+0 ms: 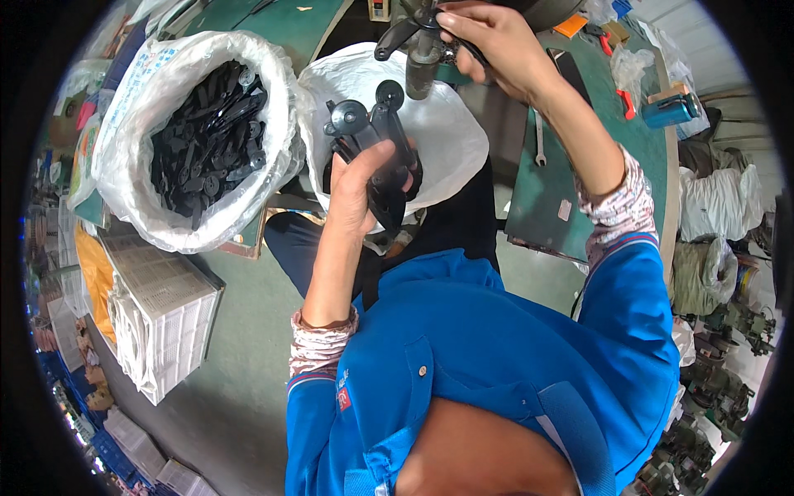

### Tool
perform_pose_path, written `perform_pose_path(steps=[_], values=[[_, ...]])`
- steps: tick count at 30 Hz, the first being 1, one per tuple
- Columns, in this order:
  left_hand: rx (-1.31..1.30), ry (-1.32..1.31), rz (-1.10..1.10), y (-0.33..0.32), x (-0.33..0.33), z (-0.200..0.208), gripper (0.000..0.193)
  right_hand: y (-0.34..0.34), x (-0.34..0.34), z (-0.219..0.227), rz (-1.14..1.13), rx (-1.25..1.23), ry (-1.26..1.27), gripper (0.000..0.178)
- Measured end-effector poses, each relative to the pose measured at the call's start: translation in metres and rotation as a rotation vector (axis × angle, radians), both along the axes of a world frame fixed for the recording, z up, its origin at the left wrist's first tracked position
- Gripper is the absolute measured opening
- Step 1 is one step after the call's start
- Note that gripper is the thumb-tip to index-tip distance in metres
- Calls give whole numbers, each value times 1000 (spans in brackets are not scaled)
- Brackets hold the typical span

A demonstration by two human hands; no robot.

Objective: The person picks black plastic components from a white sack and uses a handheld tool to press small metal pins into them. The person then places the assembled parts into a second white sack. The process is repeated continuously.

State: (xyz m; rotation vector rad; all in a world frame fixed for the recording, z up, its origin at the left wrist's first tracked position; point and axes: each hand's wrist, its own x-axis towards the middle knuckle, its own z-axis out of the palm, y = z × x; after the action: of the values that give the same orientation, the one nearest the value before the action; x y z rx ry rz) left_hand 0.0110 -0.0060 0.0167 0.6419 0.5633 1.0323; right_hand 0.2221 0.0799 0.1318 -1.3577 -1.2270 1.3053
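My left hand (pixel 351 188) is closed around a bunch of black plastic parts (pixel 382 165), long arms with round, disc-shaped ends. It holds them above the mouth of a white-lined bag (pixel 451 153). Farther away, my right hand (pixel 500 45) pinches another black arm-shaped part (pixel 401 35) with thumb and fingers. That part lies across the top of a grey metal post (pixel 423 70), apparently touching it. Left of my left hand stands a white bag (pixel 277 78) filled with similar black parts (pixel 211 145).
On the green table at the right lie a wrench (pixel 540 140), a red-handled tool (pixel 626 103) and a blue cylindrical object (pixel 668 111). White perforated crates (pixel 169 306) stand on the floor at the left. Bundles of bags (pixel 721 202) and metal machinery sit along the far right.
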Motion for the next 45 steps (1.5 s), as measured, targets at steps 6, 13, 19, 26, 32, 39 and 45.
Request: perform_pose_path(steps=[6, 13, 19, 26, 32, 39, 45], values=[[0, -4, -123, 3, 4, 1, 34, -66, -17, -78, 305, 119, -149, 47], [-260, -185, -73, 6, 6, -12, 23, -72, -29, -68, -41, 66, 252, 42], [-308, -503, 128, 20, -7, -29, 10, -102, -20, -79, 146, 92, -43, 40], [-245, -483, 206, 14, 0, -21, 15, -117, -48, -120, 198, 22, 8, 28], [-349, -411, 267, 21, -9, -28, 8, -118, -32, -110, 103, 124, -113, 26], [-263, -134, 122, 5, 17, -21, 11, -106, -24, -96, -54, 739, -758, 37], [-150, -65, 95, -1, 14, -16, 13, -107, -30, -95, 203, 584, -472, 32]])
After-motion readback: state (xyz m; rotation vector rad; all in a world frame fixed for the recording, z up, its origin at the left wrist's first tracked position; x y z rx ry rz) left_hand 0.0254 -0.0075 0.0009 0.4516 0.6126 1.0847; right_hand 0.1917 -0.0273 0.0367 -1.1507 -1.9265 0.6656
